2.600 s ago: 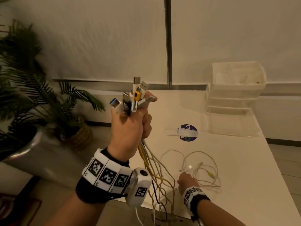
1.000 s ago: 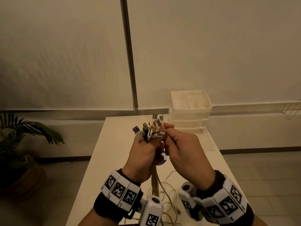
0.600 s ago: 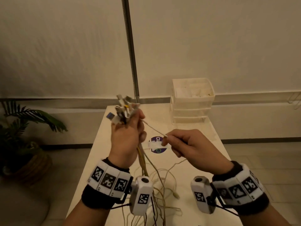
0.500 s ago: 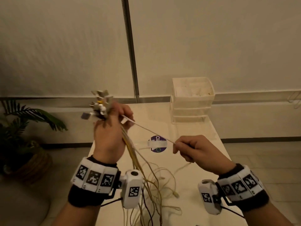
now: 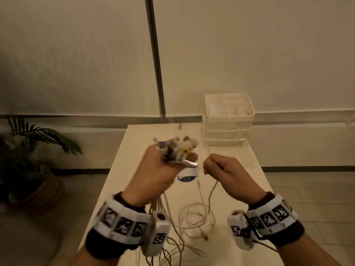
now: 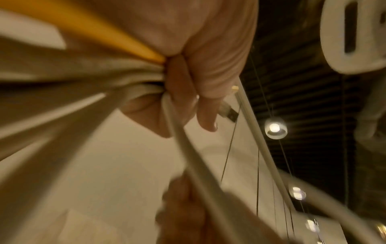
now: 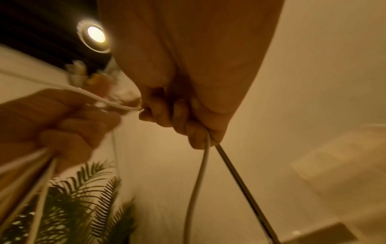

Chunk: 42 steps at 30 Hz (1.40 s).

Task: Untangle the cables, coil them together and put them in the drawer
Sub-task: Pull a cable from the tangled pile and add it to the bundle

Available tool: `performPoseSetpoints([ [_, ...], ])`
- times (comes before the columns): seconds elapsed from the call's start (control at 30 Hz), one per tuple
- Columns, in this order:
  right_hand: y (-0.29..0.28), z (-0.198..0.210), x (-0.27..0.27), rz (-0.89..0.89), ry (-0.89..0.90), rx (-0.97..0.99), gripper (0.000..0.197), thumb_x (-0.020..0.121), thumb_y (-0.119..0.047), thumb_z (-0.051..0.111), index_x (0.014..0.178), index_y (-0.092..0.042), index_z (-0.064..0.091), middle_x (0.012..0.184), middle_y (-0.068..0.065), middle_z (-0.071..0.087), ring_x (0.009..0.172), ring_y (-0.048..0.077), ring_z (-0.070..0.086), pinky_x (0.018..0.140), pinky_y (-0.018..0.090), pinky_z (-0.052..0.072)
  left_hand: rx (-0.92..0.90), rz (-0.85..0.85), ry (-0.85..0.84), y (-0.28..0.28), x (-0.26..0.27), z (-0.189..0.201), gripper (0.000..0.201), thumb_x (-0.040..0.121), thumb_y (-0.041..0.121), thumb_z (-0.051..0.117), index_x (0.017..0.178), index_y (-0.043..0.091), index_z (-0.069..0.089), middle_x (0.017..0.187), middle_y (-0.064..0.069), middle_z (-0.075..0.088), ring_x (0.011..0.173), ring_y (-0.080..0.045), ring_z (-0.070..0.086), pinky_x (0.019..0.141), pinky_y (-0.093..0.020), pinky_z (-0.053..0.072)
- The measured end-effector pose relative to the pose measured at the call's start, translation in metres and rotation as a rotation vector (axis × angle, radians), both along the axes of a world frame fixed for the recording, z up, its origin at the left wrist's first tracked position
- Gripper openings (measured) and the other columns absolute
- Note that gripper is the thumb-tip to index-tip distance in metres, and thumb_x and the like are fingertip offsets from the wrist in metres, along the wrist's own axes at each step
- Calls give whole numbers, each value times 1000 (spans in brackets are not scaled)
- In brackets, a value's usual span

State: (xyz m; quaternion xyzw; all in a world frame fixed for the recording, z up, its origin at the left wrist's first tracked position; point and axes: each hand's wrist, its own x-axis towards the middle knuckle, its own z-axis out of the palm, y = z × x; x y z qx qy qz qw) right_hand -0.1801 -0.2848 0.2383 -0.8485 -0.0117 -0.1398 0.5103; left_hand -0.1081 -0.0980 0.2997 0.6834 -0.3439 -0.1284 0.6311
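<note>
White cable (image 7: 196,181) gripped in right hand (image 5: 228,173); left hand (image 5: 157,173) fists cable bundle (image 5: 176,150), plug ends up, above bench (image 5: 134,169).

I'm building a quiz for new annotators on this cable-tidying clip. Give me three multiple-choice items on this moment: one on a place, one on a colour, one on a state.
1. Where does the drawer unit stand?
A. far right part of the table
B. on the floor by the plant
C. near left corner of the table

2. What colour is the thick cable showing next to the pale ones in the left wrist view?
A. blue
B. yellow
C. red

3. What is the right hand doing?
A. lying flat on the table
B. hanging free, holding nothing
C. gripping a single white cable

Answers: 1 A, the head view shows it on the table at the far right. 2 B, a yellow cable runs into the left hand. 3 C, the right wrist view shows fingers curled round it.
</note>
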Motion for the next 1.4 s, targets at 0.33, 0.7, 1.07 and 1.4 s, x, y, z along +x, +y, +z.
performPoseSetpoints([
  [0.33, 9, 30, 13, 40, -52, -218, 32, 100, -20, 45, 72, -32, 50, 63, -27, 55, 61, -1, 51, 58, 13, 33, 256, 157, -235, -8, 8, -16, 26, 85, 5, 68, 76, 28, 72, 64, 16, 68, 59, 1, 60, 54, -19, 43],
  [0.7, -6, 3, 11, 56, 67, -146, 26, 99, -16, 47, 79, -18, 61, 56, -12, 47, 54, 4, 40, 56, 21, 34, -39, 754, -104, 41, 43, -12, 7, 89, 2, 61, 86, -5, 62, 66, -3, 54, 58, -19, 50, 56, -37, 43],
  [1.07, -15, 14, -3, 9, 227, -11, 31, 99, -20, 46, 74, -14, 63, 52, -9, 38, 51, 15, 32, 52, 32, 31, 163, 523, -522, 46, 18, 8, 28, 91, 9, 63, 110, 30, 63, 86, 21, 64, 78, 6, 63, 66, -3, 44],
  [1.4, 17, 57, -11, 174, 132, 104, 35, 100, -24, 47, 71, -27, 66, 55, -9, 44, 50, 8, 38, 51, 23, 36, 279, 216, -571, 11, 3, -12, 13, 75, 8, 51, 70, 15, 60, 61, 8, 64, 58, -11, 58, 55, -33, 48],
])
